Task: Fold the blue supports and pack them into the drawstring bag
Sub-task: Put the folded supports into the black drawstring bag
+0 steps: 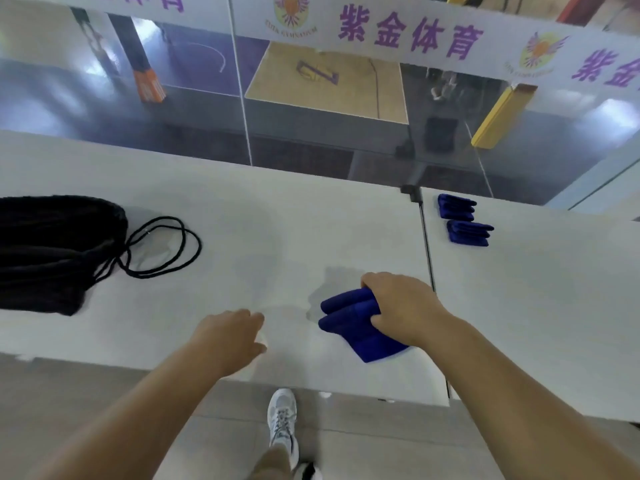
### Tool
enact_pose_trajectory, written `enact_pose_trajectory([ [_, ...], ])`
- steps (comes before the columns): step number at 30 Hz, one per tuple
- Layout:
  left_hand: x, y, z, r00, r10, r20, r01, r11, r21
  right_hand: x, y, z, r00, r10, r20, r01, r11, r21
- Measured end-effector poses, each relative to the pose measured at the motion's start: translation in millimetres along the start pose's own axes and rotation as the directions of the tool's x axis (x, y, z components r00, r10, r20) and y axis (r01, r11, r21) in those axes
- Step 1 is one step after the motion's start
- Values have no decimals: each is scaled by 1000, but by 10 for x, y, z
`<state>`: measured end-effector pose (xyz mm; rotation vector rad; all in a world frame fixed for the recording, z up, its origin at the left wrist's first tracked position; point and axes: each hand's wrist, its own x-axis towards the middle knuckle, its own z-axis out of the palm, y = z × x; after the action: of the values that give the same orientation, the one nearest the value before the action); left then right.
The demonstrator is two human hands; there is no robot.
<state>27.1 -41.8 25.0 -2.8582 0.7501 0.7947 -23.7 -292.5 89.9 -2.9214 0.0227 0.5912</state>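
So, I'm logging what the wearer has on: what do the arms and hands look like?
Both arms are bare up to the frame edge, no sleeves showing. The left hand and right hand wear no gloves; no watch, ring or wristband is visible.

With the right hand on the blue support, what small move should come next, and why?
Probably carry the folded blue support leftward to the black drawstring bag. The right hand grips it by one end, already doubled over, and the left hand is empty, free to open the bag.
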Motion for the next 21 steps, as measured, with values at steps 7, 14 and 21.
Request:
enact_pose_trajectory([
  [7, -713, -514, 107, 989, -143, -49, 134, 979, -155, -69, -579, -21, 993, -111, -47, 112, 994, 17],
  [14, -1222, -1436, 154, 961, -269, -58, 250, 941, -228, 133, -1523, -118, 975, -214, -65, 216, 976, 18],
  [21, -1526, -2616, 126, 939, -327, -105, 302, 932, -198, 498, -2676, -131, 962, -236, -141, 252, 961, 115],
])
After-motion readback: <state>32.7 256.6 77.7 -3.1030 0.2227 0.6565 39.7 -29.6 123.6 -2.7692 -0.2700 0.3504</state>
